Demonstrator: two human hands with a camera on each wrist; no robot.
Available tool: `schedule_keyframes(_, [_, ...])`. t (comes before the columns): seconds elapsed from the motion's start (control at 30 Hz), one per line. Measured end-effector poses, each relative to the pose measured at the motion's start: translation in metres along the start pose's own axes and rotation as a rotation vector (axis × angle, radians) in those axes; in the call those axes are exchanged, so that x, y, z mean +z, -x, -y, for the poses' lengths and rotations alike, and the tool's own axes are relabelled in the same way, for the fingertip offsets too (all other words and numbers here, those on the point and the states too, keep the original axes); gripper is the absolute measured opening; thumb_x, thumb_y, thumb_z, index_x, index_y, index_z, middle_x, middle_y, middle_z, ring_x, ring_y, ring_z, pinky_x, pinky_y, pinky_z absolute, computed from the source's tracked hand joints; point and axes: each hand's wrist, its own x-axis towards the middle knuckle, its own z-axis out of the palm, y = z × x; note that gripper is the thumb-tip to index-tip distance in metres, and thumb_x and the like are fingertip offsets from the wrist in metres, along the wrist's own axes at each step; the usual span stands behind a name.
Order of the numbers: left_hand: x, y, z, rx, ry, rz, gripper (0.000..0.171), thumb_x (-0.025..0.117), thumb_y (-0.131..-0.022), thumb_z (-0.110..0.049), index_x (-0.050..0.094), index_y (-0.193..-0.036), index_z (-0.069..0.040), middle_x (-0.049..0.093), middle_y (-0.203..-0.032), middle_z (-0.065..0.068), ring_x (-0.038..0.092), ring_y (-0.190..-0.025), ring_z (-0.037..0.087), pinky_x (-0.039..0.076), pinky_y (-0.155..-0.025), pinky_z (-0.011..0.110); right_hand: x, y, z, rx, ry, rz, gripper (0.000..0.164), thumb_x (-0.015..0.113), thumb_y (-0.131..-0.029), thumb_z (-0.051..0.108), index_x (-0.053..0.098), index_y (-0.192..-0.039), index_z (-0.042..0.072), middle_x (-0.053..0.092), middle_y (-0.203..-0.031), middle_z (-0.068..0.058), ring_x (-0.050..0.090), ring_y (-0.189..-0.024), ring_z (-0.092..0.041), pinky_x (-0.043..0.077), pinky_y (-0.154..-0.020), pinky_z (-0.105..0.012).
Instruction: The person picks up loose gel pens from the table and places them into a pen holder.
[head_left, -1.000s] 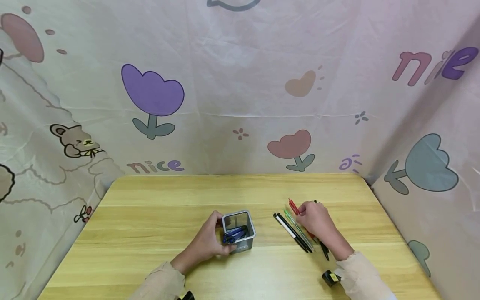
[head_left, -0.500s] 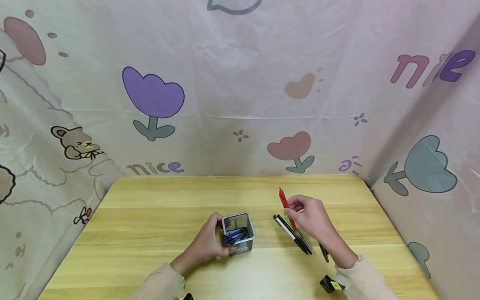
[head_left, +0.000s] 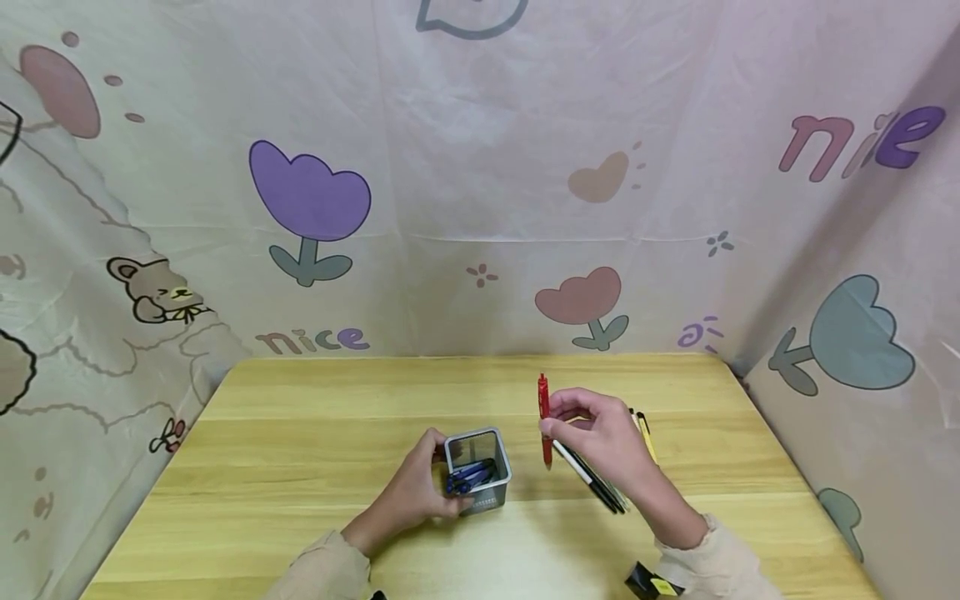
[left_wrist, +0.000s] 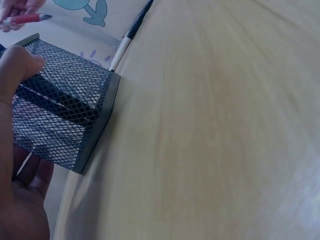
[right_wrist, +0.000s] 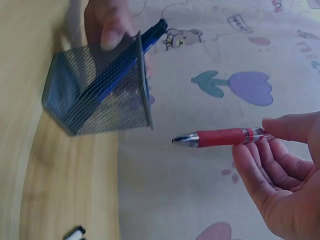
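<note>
My left hand (head_left: 420, 479) grips a square mesh pen holder (head_left: 489, 498) on the table, thumb on the near side and fingers round the back. Inside the holder lean several blue pens (head_left: 472, 475), also visible through the mesh in the right wrist view. To its right, my right hand (head_left: 603, 437) pinches a red pen (right_wrist: 217, 138) between thumb and fingers. The pen stands nearly upright above the table in the head view, its metal tip down. Under the right hand lie black and white pens (head_left: 592, 479), partly hidden by it.
A yellow pen (head_left: 645, 437) and a dark pen end (head_left: 632, 412) show beyond the right hand. The wooden table (head_left: 337, 417) meets a patterned cloth backdrop (head_left: 450, 208) at its far edge and sides. A black wrist device (head_left: 647, 581) sits below the right sleeve.
My right hand has lifted the red pen off the group of pens and carried it left toward the pen holder, turning it more upright. The left hand and the holder stay in place.
</note>
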Motion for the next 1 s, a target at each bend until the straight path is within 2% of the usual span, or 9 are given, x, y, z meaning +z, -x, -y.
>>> schedule_keyframes(0.2, [0.0,0.0,0.0,0.015,0.001,-0.004,0.07,0.085,-0.059,-0.008,0.04,-0.111,0.001,0.056,-0.111,0.02,0.057,-0.099,0.031,0.052,-0.088,0.042,0.007,0.004,0.019,-0.056,-0.049,0.023,0.015,0.071,-0.082,0.007,0.065,-0.096,0.008,0.066,-0.09,-0.009,0.067,-0.081,-0.021,0.057,-0.073,-0.032])
schedule_keyframes(0.47, [-0.001,0.0,-0.003,0.019,-0.013,-0.004,0.069,0.085,-0.06,-0.009,0.04,-0.111,0.001,0.057,-0.11,0.019,0.057,-0.099,0.033,0.051,-0.089,0.044,0.021,0.002,0.018,-0.148,-0.156,0.086,0.016,0.07,-0.082,0.003,0.065,-0.098,0.005,0.066,-0.092,-0.012,0.066,-0.082,-0.029,0.057,-0.074,-0.034])
schedule_keyframes(0.6, [-0.001,-0.001,-0.004,0.013,-0.015,-0.001,0.069,0.085,-0.059,-0.009,0.04,-0.111,0.001,0.057,-0.11,0.019,0.057,-0.099,0.032,0.05,-0.089,0.044,0.028,0.0,0.015,-0.166,-0.182,0.126,0.017,0.069,-0.082,0.001,0.065,-0.098,0.007,0.066,-0.094,-0.012,0.066,-0.082,-0.029,0.057,-0.074,-0.034])
schedule_keyframes(0.73, [-0.002,-0.001,-0.003,0.019,-0.016,-0.002,0.069,0.085,-0.059,-0.009,0.04,-0.11,0.002,0.057,-0.11,0.019,0.058,-0.099,0.031,0.051,-0.089,0.044,0.037,-0.002,0.011,-0.193,-0.186,0.162,0.016,0.068,-0.082,-0.001,0.064,-0.098,0.003,0.066,-0.094,-0.012,0.066,-0.082,-0.029,0.057,-0.074,-0.034])
schedule_keyframes(0.87, [0.0,-0.001,0.005,0.024,-0.01,-0.011,0.071,0.086,-0.059,-0.01,0.039,-0.111,0.002,0.057,-0.111,0.019,0.058,-0.099,0.031,0.051,-0.089,0.044,0.044,-0.002,0.008,-0.216,-0.172,0.182,0.016,0.067,-0.082,-0.004,0.064,-0.097,0.001,0.065,-0.093,-0.012,0.066,-0.083,-0.029,0.057,-0.076,-0.034])
schedule_keyframes(1.0, [0.004,-0.002,0.023,0.022,-0.023,-0.023,0.074,0.088,-0.057,-0.014,0.04,-0.112,-0.002,0.057,-0.111,0.014,0.057,-0.099,0.026,0.05,-0.09,0.043,0.047,-0.002,0.005,-0.256,-0.141,0.192,0.017,0.066,-0.081,-0.007,0.064,-0.095,0.002,0.065,-0.093,-0.012,0.065,-0.084,-0.026,0.057,-0.076,-0.033])
